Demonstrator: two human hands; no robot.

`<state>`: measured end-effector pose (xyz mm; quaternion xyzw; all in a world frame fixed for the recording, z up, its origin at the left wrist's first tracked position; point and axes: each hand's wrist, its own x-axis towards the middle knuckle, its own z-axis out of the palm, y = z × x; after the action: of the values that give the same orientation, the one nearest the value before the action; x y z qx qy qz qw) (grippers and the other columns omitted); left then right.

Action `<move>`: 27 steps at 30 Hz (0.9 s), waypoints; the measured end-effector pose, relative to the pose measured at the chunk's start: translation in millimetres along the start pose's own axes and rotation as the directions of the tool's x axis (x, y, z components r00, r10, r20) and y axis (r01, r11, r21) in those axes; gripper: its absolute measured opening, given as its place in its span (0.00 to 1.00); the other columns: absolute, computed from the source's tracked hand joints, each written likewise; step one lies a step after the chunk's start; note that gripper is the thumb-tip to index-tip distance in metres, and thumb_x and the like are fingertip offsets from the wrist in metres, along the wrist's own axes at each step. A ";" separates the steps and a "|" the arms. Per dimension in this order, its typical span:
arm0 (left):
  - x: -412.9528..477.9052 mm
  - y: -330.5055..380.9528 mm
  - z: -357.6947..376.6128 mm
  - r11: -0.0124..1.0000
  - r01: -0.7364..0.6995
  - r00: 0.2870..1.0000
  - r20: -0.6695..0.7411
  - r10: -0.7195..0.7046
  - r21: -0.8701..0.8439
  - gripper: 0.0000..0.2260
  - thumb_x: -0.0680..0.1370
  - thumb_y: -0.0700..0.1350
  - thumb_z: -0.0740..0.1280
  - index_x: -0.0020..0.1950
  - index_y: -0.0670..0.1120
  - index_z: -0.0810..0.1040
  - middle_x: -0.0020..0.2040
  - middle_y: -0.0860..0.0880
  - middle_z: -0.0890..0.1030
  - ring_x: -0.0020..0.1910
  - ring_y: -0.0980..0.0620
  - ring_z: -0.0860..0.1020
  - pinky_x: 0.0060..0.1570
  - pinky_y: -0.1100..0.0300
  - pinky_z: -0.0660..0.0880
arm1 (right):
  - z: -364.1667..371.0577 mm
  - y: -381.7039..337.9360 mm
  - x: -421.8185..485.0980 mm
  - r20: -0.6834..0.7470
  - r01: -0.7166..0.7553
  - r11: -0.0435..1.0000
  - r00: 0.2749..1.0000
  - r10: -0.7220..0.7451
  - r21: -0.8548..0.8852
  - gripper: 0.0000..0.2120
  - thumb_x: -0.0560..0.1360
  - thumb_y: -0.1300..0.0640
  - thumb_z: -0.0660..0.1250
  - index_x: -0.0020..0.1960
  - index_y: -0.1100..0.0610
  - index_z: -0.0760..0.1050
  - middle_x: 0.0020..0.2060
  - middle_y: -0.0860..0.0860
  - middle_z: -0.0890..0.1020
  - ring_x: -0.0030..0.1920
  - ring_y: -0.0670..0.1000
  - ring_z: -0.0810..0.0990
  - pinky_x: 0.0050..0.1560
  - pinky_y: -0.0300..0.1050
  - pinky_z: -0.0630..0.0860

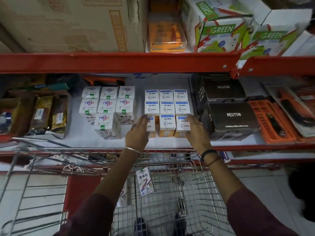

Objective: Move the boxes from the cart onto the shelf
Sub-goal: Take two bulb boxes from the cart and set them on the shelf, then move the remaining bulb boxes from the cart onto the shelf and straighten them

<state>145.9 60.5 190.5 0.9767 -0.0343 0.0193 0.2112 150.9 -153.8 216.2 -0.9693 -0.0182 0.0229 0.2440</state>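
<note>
Both hands, left hand and right hand, rest open-fingered against the outer sides of the near row of 3 Wipro boxes on the shelf, above the cart.

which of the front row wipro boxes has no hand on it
The middle box of the front row. The left hand rests on the box to its left, the right hand on the one to its right; it stands untouched between them.
</note>
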 end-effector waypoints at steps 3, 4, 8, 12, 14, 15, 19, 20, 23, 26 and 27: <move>-2.3 -1.5 3.2 0.997 -0.022 1.000 -0.017 0.020 -0.073 0.22 0.70 0.30 0.65 0.62 0.43 0.68 0.72 0.46 0.67 0.50 0.37 0.80 0.38 0.46 0.80 | 3.4 3.0 -2.2 -0.026 -0.001 1.000 1.000 0.001 0.007 0.24 0.70 0.73 0.64 0.64 0.61 0.70 0.70 0.55 0.69 0.63 0.59 0.74 0.59 0.50 0.77; -4.0 -2.2 3.1 0.996 -0.026 0.999 -0.024 0.024 -0.084 0.22 0.70 0.29 0.65 0.61 0.43 0.69 0.72 0.46 0.66 0.48 0.37 0.80 0.37 0.47 0.79 | 3.8 3.8 -3.7 -0.030 0.000 1.000 1.000 0.000 0.002 0.24 0.70 0.72 0.64 0.64 0.61 0.71 0.70 0.55 0.68 0.64 0.59 0.73 0.60 0.50 0.76; -20.7 -5.8 -5.6 0.994 -0.031 0.998 -0.065 0.024 -0.106 0.18 0.72 0.32 0.66 0.60 0.43 0.70 0.73 0.47 0.65 0.55 0.39 0.78 0.38 0.46 0.80 | 5.5 7.5 -11.0 -0.050 0.011 0.999 0.999 -0.014 -0.050 0.24 0.71 0.68 0.66 0.67 0.59 0.70 0.71 0.54 0.68 0.65 0.59 0.72 0.63 0.52 0.74; -60.1 -27.4 -14.7 0.984 -0.140 0.969 -0.218 0.115 -0.106 0.13 0.74 0.38 0.67 0.57 0.43 0.72 0.66 0.42 0.74 0.54 0.41 0.79 0.38 0.48 0.82 | 9.1 1.5 -31.3 -0.150 0.057 0.997 0.987 -0.064 -0.056 0.22 0.71 0.64 0.68 0.64 0.58 0.71 0.68 0.55 0.71 0.64 0.59 0.73 0.65 0.57 0.72; -86.9 -48.9 -10.9 0.977 -0.180 0.955 -0.258 0.145 -0.117 0.10 0.75 0.39 0.66 0.56 0.43 0.72 0.61 0.41 0.77 0.50 0.43 0.80 0.39 0.51 0.81 | 17.7 -8.3 -51.2 -0.223 0.086 0.996 0.972 -0.078 0.027 0.19 0.72 0.63 0.68 0.63 0.58 0.72 0.65 0.55 0.74 0.64 0.57 0.74 0.65 0.56 0.71; -101.4 -61.0 -7.0 0.977 -0.175 0.957 -0.255 0.140 -0.122 0.10 0.75 0.39 0.65 0.55 0.43 0.72 0.59 0.40 0.78 0.49 0.43 0.79 0.40 0.52 0.81 | 25.1 -14.4 -63.6 -0.251 0.102 0.993 0.965 -0.082 0.066 0.18 0.72 0.63 0.68 0.61 0.59 0.73 0.64 0.56 0.76 0.63 0.57 0.74 0.64 0.54 0.72; -155.1 -111.4 18.0 0.990 -0.021 0.995 -0.099 0.007 -0.141 0.12 0.76 0.46 0.59 0.56 0.44 0.71 0.55 0.40 0.78 0.51 0.40 0.77 0.44 0.51 0.79 | 82.4 -37.0 -111.8 -0.172 0.112 0.975 0.982 -0.080 0.189 0.13 0.74 0.61 0.68 0.58 0.59 0.75 0.57 0.56 0.79 0.55 0.54 0.77 0.57 0.32 0.68; -164.1 -124.0 27.3 0.988 0.033 0.999 -0.033 -0.039 -0.149 0.13 0.75 0.48 0.57 0.57 0.44 0.71 0.56 0.40 0.77 0.52 0.39 0.78 0.44 0.50 0.79 | 101.4 -40.4 -120.1 -0.099 0.090 0.976 0.993 -0.071 0.199 0.13 0.74 0.60 0.68 0.58 0.58 0.75 0.56 0.56 0.80 0.54 0.54 0.77 0.55 0.33 0.70; -180.2 -154.5 56.1 0.965 0.205 0.973 0.139 -0.184 -0.161 0.19 0.74 0.53 0.54 0.57 0.44 0.73 0.59 0.40 0.76 0.53 0.38 0.77 0.43 0.49 0.79 | 156.7 -49.2 -133.8 0.098 -0.020 0.974 0.995 -0.002 0.225 0.12 0.75 0.58 0.66 0.58 0.58 0.75 0.55 0.55 0.80 0.53 0.55 0.78 0.52 0.46 0.77; -184.2 -176.5 83.4 0.921 0.329 0.931 0.236 -0.279 -0.208 0.18 0.74 0.50 0.56 0.58 0.41 0.73 0.58 0.38 0.76 0.54 0.37 0.77 0.47 0.50 0.75 | 201.7 -53.7 -131.6 0.165 -0.146 0.954 0.981 0.105 0.261 0.11 0.75 0.58 0.66 0.57 0.59 0.76 0.56 0.55 0.80 0.52 0.57 0.80 0.48 0.44 0.76; -184.1 -182.0 92.6 0.901 0.372 0.913 0.266 -0.311 -0.223 0.16 0.75 0.46 0.59 0.58 0.39 0.73 0.58 0.37 0.76 0.54 0.37 0.76 0.49 0.50 0.74 | 215.3 -53.1 -128.5 0.177 -0.181 0.951 0.974 0.139 0.249 0.12 0.75 0.57 0.66 0.57 0.59 0.77 0.56 0.56 0.81 0.50 0.58 0.80 0.48 0.46 0.77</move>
<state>-21.8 198.4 21.8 0.9255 0.1125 -0.1330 0.3364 9.9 -11.4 56.4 -0.9216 0.0447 0.1211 0.3660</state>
